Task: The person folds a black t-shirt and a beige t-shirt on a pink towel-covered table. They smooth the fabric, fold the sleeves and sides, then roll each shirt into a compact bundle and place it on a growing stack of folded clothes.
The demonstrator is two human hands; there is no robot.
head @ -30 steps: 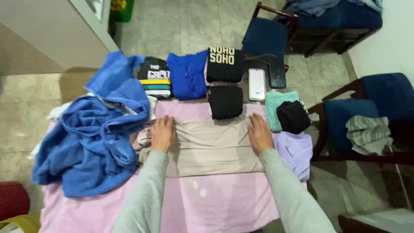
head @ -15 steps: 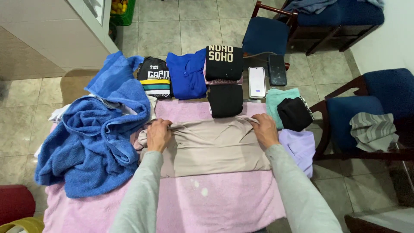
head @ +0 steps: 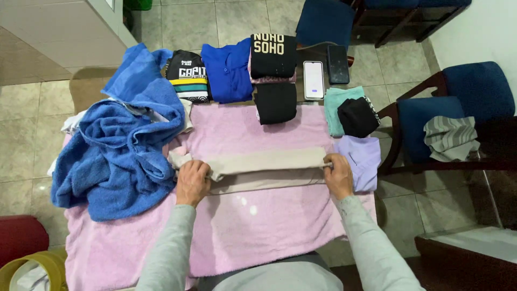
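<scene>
While both the left hand (head: 192,182) and right hand (head: 339,175) pinch the beige garment's (head: 264,164) folded edge between their fingers, even corners would keep the fold square.

A single head-worn camera looks steeply down, close over the pink towel (head: 258,226) on the table.

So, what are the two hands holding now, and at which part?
Both hold the beige garment, folded into a long strip on the pink towel: the left hand grips its left end, the right hand its right end.
</scene>
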